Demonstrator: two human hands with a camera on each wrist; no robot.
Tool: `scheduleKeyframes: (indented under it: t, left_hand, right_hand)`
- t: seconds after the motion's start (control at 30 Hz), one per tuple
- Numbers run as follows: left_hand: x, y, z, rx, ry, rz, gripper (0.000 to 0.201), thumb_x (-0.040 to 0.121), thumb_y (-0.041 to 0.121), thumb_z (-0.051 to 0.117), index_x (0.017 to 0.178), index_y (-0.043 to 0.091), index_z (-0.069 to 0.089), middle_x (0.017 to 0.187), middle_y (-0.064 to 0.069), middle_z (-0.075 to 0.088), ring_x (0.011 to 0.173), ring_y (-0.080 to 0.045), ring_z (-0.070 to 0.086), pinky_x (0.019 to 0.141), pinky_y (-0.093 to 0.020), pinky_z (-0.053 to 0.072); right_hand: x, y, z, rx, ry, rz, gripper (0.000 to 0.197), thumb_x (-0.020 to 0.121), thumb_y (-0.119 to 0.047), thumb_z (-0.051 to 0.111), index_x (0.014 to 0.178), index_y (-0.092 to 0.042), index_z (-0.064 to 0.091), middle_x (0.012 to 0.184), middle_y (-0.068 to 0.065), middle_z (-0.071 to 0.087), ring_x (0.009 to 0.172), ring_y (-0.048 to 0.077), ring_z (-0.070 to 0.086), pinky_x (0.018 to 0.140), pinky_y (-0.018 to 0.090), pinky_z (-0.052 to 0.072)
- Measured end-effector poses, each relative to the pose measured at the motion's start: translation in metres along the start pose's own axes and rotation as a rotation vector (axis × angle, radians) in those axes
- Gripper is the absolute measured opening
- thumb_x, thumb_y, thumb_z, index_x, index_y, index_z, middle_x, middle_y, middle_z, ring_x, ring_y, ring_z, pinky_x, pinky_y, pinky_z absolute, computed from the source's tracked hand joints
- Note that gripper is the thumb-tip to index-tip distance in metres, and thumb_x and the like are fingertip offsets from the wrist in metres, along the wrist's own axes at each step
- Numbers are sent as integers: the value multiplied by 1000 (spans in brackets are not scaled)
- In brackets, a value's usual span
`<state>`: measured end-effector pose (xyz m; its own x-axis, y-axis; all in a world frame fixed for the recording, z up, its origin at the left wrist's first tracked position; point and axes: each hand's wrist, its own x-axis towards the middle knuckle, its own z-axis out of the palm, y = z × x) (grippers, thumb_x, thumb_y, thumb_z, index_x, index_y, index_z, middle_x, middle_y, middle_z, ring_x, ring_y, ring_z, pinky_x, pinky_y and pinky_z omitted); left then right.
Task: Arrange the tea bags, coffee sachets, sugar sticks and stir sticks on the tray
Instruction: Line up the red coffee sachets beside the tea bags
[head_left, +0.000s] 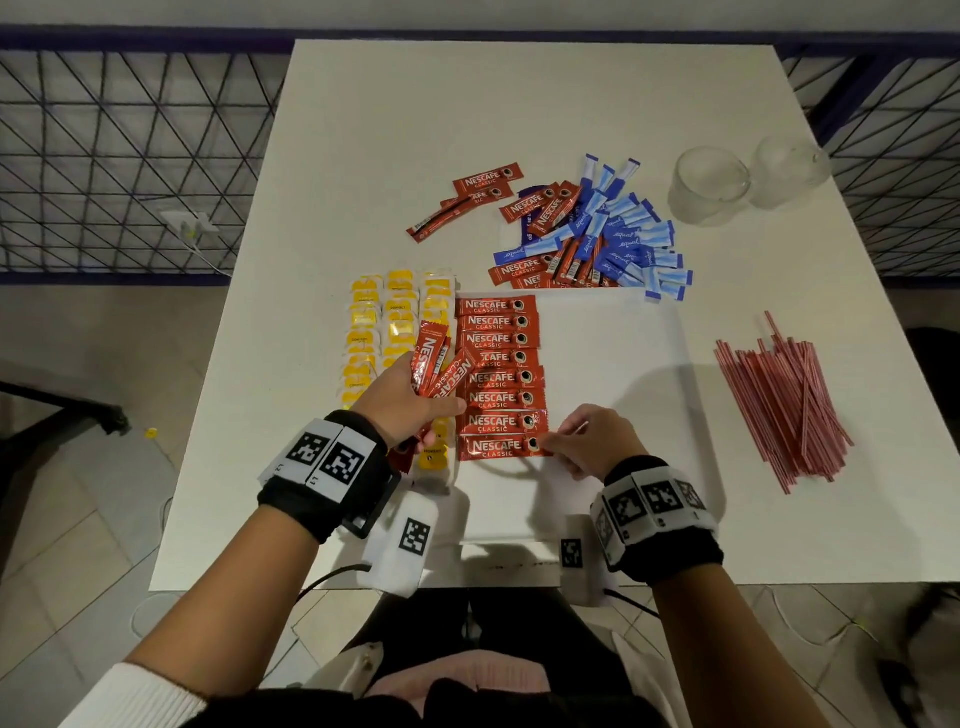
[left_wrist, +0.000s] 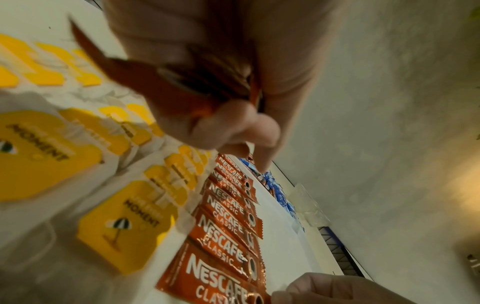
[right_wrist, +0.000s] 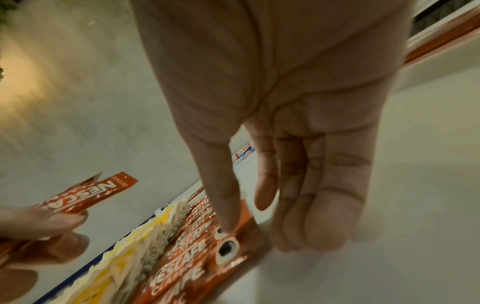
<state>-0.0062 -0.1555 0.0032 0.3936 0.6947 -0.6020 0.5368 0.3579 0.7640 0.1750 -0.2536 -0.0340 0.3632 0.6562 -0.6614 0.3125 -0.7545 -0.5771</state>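
A white tray (head_left: 623, 389) lies mid-table. Yellow tea bags (head_left: 397, 322) fill its left side in columns. Beside them, several red coffee sachets (head_left: 498, 376) lie flat in one stacked column. My left hand (head_left: 405, 400) hovers over the tea bags and grips a fanned bunch of red sachets (head_left: 439, 366), whose lower ends show under the palm (left_wrist: 155, 90). My right hand (head_left: 587, 441) rests at the right end of the nearest sachet (head_left: 498, 448), its thumb tip (right_wrist: 226, 226) pressing on it and the other fingers loose beside the edge.
A mixed pile of red sachets and blue sugar sticks (head_left: 618, 239) lies just beyond the tray. Red stir sticks (head_left: 779, 400) lie heaped to the right of it. Two glass cups (head_left: 709, 184) stand at the back right. The tray's right half is bare.
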Motion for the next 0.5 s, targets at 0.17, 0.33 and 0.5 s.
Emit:
scheduleKeyframes:
  t: [0.17, 0.33, 0.5]
  left_hand:
    - [-3, 3, 1, -1, -4, 14, 33, 85, 5, 64, 108, 14, 42, 66, -3, 59, 31, -6, 46, 34, -18, 41]
    - [-5, 3, 0, 4, 4, 26, 26, 85, 4, 64, 96, 17, 45, 51, 4, 58, 29, -6, 45, 33, -18, 40]
    - [-8, 2, -4, 1, 21, 35, 28, 85, 5, 64, 85, 24, 44, 40, 5, 53, 28, -6, 43, 32, -16, 37]
  right_hand:
    - [-9, -8, 13, -188, -117, -177, 34, 78, -13, 71, 74, -24, 38, 101, 6, 48, 81, 17, 52, 79, 25, 47]
    - [-11, -11, 27, -343, -90, -285, 32, 80, -15, 69, 93, -20, 40, 116, 7, 35, 96, 23, 55, 97, 31, 45]
    - [-12, -10, 37, -478, 82, -431, 34, 78, -22, 71, 107, -15, 54, 118, 9, 40, 94, 22, 54, 89, 30, 49]
